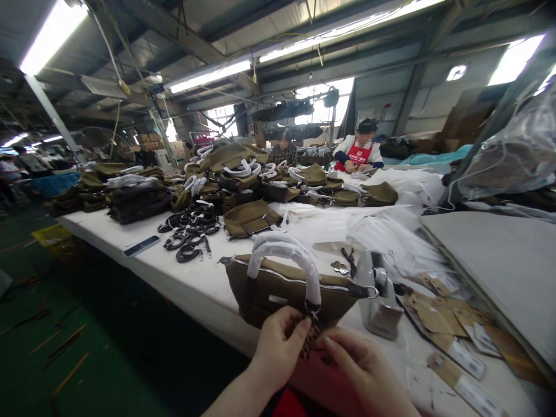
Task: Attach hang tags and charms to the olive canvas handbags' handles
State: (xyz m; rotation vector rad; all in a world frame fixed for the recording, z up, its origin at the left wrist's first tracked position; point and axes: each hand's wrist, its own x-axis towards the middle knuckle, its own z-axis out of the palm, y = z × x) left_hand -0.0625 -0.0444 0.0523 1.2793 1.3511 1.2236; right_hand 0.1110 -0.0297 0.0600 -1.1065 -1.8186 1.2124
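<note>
An olive handbag [282, 292] with a silver zipper and a white-wrapped handle [284, 248] stands upright at the near edge of the white table. A small leopard-patterned charm [309, 340] hangs at the foot of the handle, in front of the bag. My left hand [280, 341] pinches the charm from the left, thumb against it. Close by on the right, my right hand [354, 362] has its thumb and fingers pressed together at the charm's side; what they hold is too small to make out.
A tape dispenser [382, 301] stands right of the bag, beside cardboard tags [438, 313]. Black straps [193, 231], a phone [141, 246] and piled olive bags [243, 179] lie beyond. Two people sit across the table [208, 289].
</note>
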